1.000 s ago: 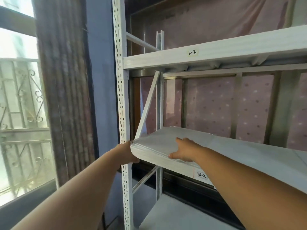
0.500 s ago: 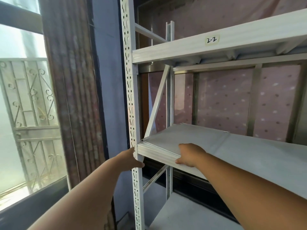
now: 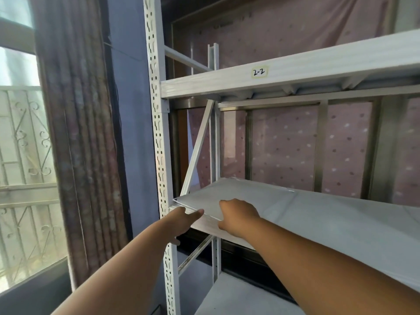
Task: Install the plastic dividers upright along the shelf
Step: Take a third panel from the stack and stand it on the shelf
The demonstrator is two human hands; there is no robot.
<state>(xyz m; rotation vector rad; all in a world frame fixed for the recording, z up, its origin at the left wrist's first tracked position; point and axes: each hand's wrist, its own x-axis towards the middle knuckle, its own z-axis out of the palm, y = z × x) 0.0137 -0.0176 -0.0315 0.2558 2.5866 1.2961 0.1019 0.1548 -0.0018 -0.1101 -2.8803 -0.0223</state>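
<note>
A stack of flat pale plastic dividers (image 3: 236,196) lies at the left end of the middle shelf (image 3: 341,228) of a white metal rack. The top sheet is raised a little at its front left corner. My left hand (image 3: 181,221) pinches that front left edge beside the rack's front post (image 3: 159,155). My right hand (image 3: 236,217) grips the front edge of the stack a little further right, fingers curled over it. No divider stands upright anywhere on the shelf.
An upper shelf (image 3: 318,71) labelled 2-2 runs overhead. A diagonal brace (image 3: 200,146) and rear post close the rack's left end. A lower shelf (image 3: 238,298) sits beneath. A curtain (image 3: 77,142) and a barred window (image 3: 25,155) are to the left.
The stack has slid back onto the shelf behind the front post. My left hand moved from the stack's left corner to its front edge, where the top sheet now lifts slightly.
</note>
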